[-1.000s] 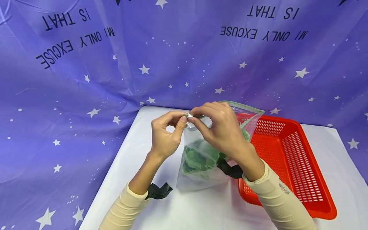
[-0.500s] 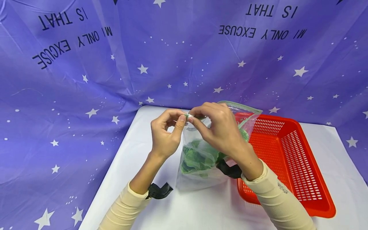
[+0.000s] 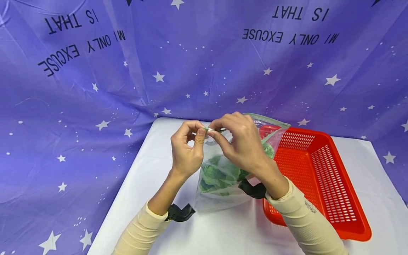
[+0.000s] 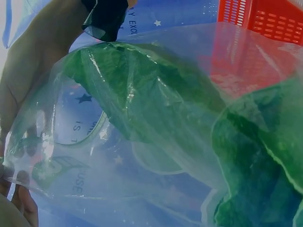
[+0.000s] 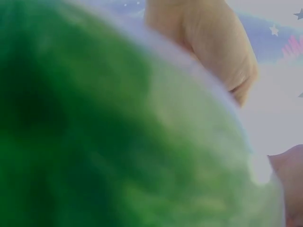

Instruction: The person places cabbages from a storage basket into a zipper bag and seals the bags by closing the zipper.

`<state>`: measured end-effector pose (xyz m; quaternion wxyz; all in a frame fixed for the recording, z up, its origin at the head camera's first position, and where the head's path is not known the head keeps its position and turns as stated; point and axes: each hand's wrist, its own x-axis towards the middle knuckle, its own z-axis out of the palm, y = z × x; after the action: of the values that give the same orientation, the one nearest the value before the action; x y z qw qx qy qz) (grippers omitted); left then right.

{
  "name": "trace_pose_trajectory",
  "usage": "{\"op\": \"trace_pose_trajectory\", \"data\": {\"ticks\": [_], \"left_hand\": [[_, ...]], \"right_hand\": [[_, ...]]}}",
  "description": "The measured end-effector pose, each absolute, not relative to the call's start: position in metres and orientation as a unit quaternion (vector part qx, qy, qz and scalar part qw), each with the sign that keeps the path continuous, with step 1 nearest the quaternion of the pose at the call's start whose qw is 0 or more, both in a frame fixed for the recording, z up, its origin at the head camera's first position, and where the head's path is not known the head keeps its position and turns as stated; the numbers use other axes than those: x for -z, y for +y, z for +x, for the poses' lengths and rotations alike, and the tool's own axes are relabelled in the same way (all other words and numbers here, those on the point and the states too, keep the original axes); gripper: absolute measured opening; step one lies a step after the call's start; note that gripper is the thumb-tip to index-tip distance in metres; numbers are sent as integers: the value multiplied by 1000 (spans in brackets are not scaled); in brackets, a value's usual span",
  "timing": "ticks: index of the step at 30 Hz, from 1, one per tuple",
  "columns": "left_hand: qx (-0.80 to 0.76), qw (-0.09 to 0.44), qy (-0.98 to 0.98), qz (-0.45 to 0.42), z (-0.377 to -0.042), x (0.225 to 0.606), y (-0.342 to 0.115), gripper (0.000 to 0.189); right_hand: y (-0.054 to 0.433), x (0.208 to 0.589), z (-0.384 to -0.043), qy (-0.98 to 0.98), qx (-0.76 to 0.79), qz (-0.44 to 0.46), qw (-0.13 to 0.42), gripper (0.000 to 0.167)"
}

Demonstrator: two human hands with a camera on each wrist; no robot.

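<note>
A clear zip bag [image 3: 220, 203] with a green zip strip along its mouth hangs from both hands, large green leaves [image 3: 220, 175] inside it. My left hand [image 3: 187, 150] pinches the mouth's left corner between thumb and forefinger. Right beside it, my right hand [image 3: 243, 141] pinches the same edge at a small white piece [image 3: 209, 129], mostly covered by the fingertips. To the right the mouth gapes. Through the clear plastic, the left wrist view shows creased leaves [image 4: 147, 90] up close. Blurred green [image 5: 94, 118] fills most of the right wrist view.
A red perforated plastic basket [image 3: 347, 179] stands at the right on the white-covered table [image 3: 223, 235], partly behind the bag and right forearm. A purple star-printed cloth [image 3: 191, 53] hangs behind the table. Black camera mounts [image 3: 181, 213] jut from the wrists.
My left hand has shifted slightly right, closer against the right fingertips, and less of the white piece shows. Both hands keep their pinch on the bag's edge.
</note>
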<state>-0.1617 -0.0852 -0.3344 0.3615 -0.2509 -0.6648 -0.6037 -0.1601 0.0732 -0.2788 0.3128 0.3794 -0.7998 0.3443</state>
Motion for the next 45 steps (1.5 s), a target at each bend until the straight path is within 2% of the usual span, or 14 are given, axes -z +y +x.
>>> {"op": "trace_pose_trajectory", "data": {"ticks": [3,10,13,27,35,45], "left_hand": [[613,357,-660,-249,-162,335,-84,8],[661,323,-633,-239,-159,337,-79,8],[677,314,-623,-235,-158,338,-77,9],[695,312,-609,-222,-155,339,-77,8],[693,327,-607,-211,-158,340,-81,6],[698,344,-595,-199,-162,343,-89,16]], "right_hand": [[75,280,-160,-799,-358,378,301,9],[78,284,-164,-783,-493,332,186,14],[79,286,-165,-776,-527,305,163,16],[81,290,-165,-775,-541,290,149,11],[92,291,-164,-779,-535,284,161,11],[105,293,-165,-786,-531,277,157,12]]}}
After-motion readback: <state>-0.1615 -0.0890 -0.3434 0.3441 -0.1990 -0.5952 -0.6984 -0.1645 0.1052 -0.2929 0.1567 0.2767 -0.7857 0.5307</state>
